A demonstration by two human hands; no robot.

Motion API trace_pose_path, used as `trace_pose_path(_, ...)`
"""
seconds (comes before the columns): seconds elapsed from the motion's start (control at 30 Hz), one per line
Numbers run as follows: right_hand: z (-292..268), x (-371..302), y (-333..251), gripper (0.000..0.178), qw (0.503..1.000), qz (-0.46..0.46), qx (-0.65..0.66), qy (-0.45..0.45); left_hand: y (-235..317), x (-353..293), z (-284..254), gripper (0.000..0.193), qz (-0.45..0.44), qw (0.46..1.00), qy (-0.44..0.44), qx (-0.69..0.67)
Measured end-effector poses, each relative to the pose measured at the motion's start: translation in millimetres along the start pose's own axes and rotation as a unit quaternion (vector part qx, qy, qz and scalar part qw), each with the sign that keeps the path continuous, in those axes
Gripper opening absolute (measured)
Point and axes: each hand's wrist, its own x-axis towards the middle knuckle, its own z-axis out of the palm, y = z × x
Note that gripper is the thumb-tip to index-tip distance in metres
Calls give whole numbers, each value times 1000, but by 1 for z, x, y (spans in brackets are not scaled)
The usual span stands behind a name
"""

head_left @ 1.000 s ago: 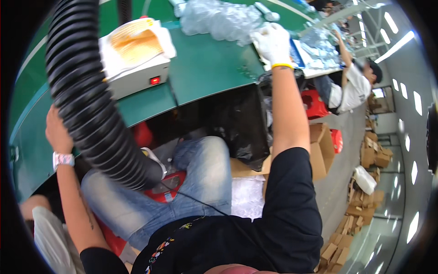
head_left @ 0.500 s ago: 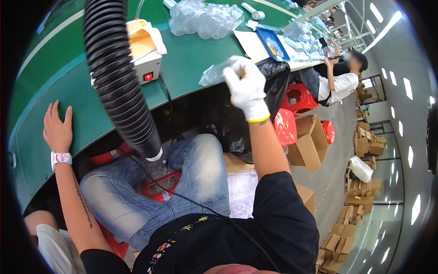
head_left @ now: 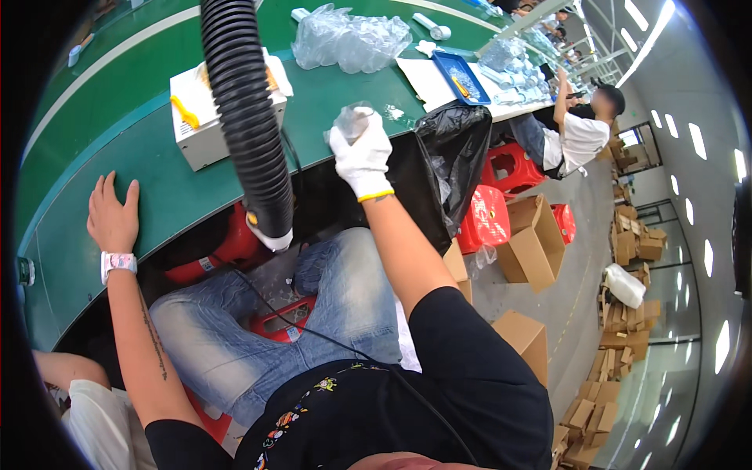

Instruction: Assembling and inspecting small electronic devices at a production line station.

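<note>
Green bench, black hose, cartons down the aisle.

A black ribbed hose (head_left: 244,117) hangs across a white box unit (head_left: 205,125) on the green table (head_left: 94,117). Clear plastic bags (head_left: 348,39) pile behind, a blue tray (head_left: 460,77) just beside. A black bin bag (head_left: 454,160) droops off the edge; red stools (head_left: 489,219) and cardboard boxes (head_left: 536,235) crowd the floor.

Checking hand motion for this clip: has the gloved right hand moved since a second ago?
Yes. The right hand has pulled back from the pile of clear bags to the near edge of the green table, holding a clear plastic piece.
</note>
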Motion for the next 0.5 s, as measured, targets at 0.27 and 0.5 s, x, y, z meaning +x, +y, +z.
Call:
trace_pose_path(0.27,-30,-54,-43,52,891,134,427,-77,-2,-33,-12,35,67,943,78,-317)
trace_pose_path(0.5,-34,-185,-115,48,927,107,197,-301,116,-231,-70,24,18,719,-54,-693)
